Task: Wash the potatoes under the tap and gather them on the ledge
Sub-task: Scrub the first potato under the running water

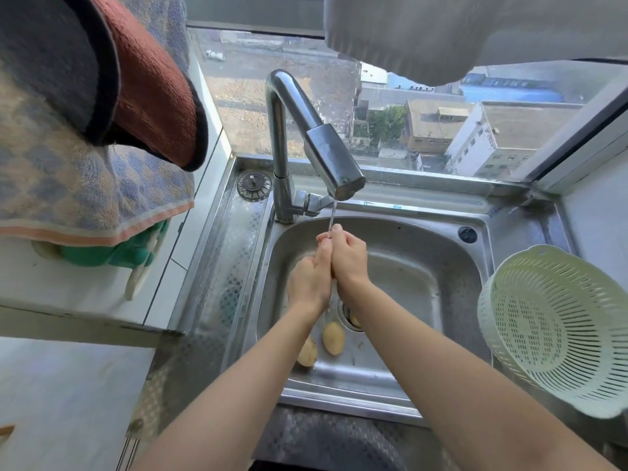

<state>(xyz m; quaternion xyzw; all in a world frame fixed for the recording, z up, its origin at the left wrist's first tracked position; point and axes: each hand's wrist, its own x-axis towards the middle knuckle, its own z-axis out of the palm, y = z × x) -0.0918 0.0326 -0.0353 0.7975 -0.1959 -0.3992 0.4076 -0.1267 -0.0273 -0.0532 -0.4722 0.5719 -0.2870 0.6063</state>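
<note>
Curling together under the tap (334, 164), left hand (311, 283) and right hand (350, 258) hide any hold; forearm (268, 372) overlaps potato (308, 352).

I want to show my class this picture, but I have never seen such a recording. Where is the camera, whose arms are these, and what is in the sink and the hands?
There is no machine here. The camera sits on a person's head and looks down, so the two bare arms are the wearer's own. The left hand and right hand are pressed together under a thin stream from the tap. Whether they hold a potato cannot be seen. Two potatoes lie in the sink near the drain. A pale plastic colander sits at the sink's right edge.
</note>
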